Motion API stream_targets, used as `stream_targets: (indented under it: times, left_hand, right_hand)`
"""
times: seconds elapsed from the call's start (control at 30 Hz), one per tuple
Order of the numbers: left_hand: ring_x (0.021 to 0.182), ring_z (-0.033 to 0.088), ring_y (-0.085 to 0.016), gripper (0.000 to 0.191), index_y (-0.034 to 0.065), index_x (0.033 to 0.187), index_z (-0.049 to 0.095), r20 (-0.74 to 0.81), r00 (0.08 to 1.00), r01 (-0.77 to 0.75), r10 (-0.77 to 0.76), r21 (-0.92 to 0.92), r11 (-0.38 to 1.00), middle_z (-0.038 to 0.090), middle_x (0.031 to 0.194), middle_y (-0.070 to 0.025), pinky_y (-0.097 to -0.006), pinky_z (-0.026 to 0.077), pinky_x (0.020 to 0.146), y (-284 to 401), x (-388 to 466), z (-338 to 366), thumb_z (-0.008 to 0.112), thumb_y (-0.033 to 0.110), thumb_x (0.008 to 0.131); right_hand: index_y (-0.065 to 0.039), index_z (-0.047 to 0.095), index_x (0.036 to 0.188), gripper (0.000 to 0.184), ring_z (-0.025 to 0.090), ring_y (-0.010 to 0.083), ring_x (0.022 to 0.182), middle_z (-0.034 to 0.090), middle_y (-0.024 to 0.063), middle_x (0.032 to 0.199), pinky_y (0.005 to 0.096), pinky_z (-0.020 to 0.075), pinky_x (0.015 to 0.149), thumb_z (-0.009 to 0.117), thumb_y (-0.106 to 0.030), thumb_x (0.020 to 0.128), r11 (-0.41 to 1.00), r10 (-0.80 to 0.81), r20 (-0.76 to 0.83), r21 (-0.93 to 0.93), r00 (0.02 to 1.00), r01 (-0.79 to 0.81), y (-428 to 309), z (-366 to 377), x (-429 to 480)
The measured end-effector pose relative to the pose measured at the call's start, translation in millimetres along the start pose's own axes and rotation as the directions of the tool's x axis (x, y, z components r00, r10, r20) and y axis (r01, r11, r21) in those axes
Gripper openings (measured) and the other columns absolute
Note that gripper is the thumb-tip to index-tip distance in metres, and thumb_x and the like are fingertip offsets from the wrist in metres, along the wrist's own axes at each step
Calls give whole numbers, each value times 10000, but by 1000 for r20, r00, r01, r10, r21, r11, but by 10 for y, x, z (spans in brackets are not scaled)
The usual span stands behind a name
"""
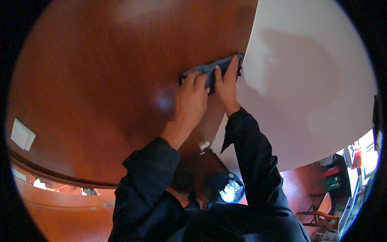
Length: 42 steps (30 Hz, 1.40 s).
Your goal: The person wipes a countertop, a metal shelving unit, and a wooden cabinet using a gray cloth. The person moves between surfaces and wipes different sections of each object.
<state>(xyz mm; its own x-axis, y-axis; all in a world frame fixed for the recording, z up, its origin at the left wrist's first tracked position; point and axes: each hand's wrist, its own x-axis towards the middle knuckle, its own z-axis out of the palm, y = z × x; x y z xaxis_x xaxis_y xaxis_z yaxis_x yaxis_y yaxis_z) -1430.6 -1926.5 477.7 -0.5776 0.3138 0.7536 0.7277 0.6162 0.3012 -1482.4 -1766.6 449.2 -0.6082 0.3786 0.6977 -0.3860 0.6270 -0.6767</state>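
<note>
A dark blue-grey cloth [208, 70] lies spread and slightly bunched against a reddish-brown wooden surface [105, 75], close to its edge with a white surface. My left hand [192, 98] presses on the cloth's left part, its fingers bent over the lower edge. On the right part rests my right hand [226, 86], with its fingers spread flat and pointing up towards the cloth's far corner. Parts of the cloth are hidden under my fingers.
The white surface [302, 84] adjoins on the right. A white switch plate or similar [22, 135] is at far left; a small white object [204, 145] sits near the lower corner. Below are a lined bin [231, 192] and my feet. A wooden chair [320, 214] stands lower right.
</note>
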Motion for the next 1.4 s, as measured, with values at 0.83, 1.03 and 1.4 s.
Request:
stream_targets:
  times: [0.83, 1.03, 1.4]
  left_hand:
    - [1568, 310, -414, 694, 34, 1480, 581, 245, 955, -280, 168, 554, 784, 380, 1664, -214, -562, 210, 1299, -191, -99, -605, 805, 194, 843]
    - [1568, 277, -460, 669, 27, 1470, 573, 102, 995, -72, 18, 548, 833, 330, 1681, -225, -595, 228, 1285, -314, -518, -1242, 818, 205, 873]
    - [1572, 247, -499, 604, 3, 1415, 590, -159, 985, 147, -69, 554, 819, 315, 1685, -238, -617, 226, 1280, -589, -1156, -2498, 819, 193, 889]
  right_hand:
    - [61, 216, 1658, 808, 187, 554, 1573, 181, 386, 1694, 582, 191, 1281, 639, -262, 1050, 959, -273, -25, -81, 962, 270, -474, 164, 24]
    - [37, 215, 1670, 805, 171, 543, 1583, 170, 367, 1707, 625, 168, 1272, 608, -334, 1073, 946, -322, 83, 56, 943, 319, -965, 418, -480]
    - [17, 253, 1664, 782, 158, 566, 1579, 171, 343, 1718, 645, 216, 1242, 647, -272, 1054, 826, -562, 153, 58, 813, 561, -2179, 846, -1116]
